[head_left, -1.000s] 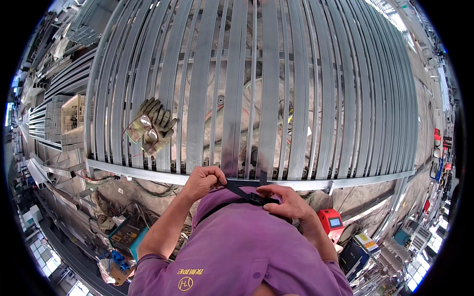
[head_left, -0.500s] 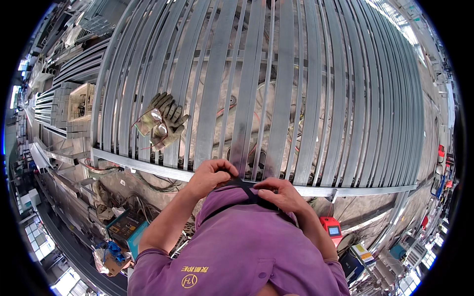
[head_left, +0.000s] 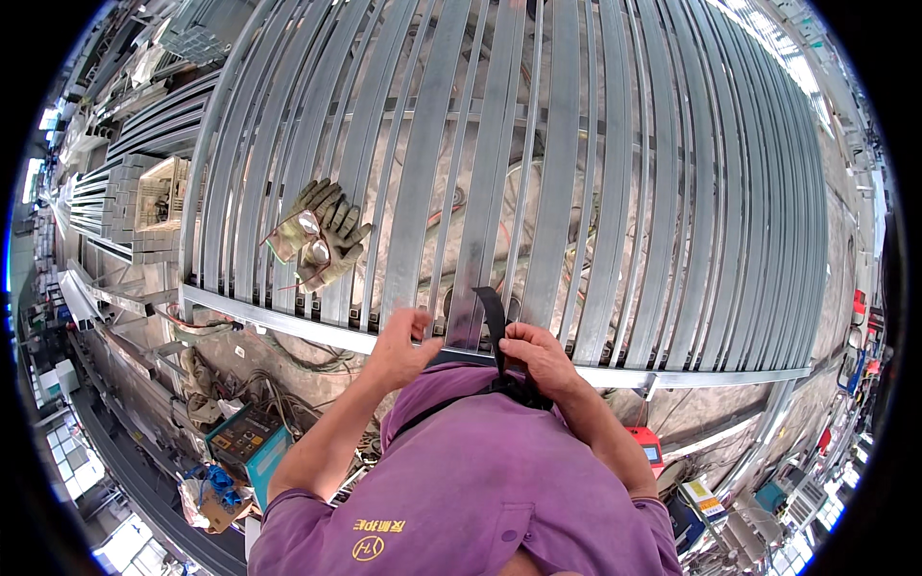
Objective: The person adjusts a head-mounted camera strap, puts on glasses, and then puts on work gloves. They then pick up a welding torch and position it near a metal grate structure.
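Largest in our view is the rack of grey metal bars (head_left: pixel 416 192), its long members set side by side across a near rail (head_left: pixel 279 321) that seems to bear their ends. We then see the purple shirt (head_left: pixel 480 461) at that rail, girded by a thin black band (head_left: pixel 427 415). A pair of work gloves (head_left: pixel 333 209) lies over the bars on the left, probably set aside so bare fingers can manage small work. Our left hand (head_left: pixel 401 350) is near the waist, fingers loosely bent and apart from the thumb, with nothing visible between them. Our right hand (head_left: pixel 536 358) pinches thumb against forefinger on the black strap (head_left: pixel 495 322), which stands up before the waist, likely gripped there for control. The glasses (head_left: pixel 312 235) rest on the gloves, perhaps for cushioning. Smallest, a dark buckle (head_left: pixel 514 386) sits at the strap's base, too dim to read closely.
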A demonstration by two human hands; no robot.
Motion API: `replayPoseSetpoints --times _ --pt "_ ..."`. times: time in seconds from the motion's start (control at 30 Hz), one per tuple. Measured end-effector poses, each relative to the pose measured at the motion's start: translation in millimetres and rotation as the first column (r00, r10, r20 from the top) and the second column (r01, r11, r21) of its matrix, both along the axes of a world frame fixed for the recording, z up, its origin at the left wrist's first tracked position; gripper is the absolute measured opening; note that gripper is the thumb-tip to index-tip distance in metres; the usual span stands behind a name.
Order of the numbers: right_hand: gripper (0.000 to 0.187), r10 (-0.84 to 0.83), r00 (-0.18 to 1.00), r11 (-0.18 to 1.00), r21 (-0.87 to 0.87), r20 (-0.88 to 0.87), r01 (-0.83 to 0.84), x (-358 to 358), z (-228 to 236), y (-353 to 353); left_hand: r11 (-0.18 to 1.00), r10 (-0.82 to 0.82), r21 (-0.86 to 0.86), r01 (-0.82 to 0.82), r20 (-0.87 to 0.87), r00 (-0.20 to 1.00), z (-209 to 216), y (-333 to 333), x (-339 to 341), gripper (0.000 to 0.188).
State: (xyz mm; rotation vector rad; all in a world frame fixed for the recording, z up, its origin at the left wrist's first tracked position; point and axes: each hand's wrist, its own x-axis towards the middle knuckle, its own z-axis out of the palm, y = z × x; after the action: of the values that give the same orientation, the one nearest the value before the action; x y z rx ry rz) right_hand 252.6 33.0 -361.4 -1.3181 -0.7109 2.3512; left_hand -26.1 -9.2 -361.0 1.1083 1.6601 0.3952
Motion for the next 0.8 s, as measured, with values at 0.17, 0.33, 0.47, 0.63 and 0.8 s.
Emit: replayPoseSetpoints --times 0.17,0.33,0.47,0.63,0.8 --pt "0.014 -0.054 0.996 0.998 -0.031 -0.077 0.052 -12.0 -5.3 0.8 0.934 -0.178 -0.221 0.281 0.393 0.902 31.5 -4.9 23.4 0.041" --pt "0.014 -0.215 0.961 0.971 -0.147 -0.172 0.191 -14.8 3.1 9.7 0.928 -0.057 -0.269 0.257 0.58 0.813 44.5 -0.2 52.0 0.046" --pt "0.013 -0.335 0.918 0.933 -0.208 -0.211 0.293 -8.7 11.0 10.4 0.929 -0.073 -0.25 0.274 0.601 0.796 40.6 0.1 59.3 0.048" --pt "0.014 -0.439 0.87 0.883 -0.283 -0.222 0.373 -19.7 26.3 15.6 0.924 -0.098 -0.24 0.297 0.604 0.791 40.7 3.4 64.0 0.048" --pt "0.018 -0.254 0.95 0.939 -0.283 -0.181 0.197 -37.7 29.0 26.8 0.921 -0.082 -0.264 0.287 0.588 0.805 40.3 2.3 65.7 0.047"
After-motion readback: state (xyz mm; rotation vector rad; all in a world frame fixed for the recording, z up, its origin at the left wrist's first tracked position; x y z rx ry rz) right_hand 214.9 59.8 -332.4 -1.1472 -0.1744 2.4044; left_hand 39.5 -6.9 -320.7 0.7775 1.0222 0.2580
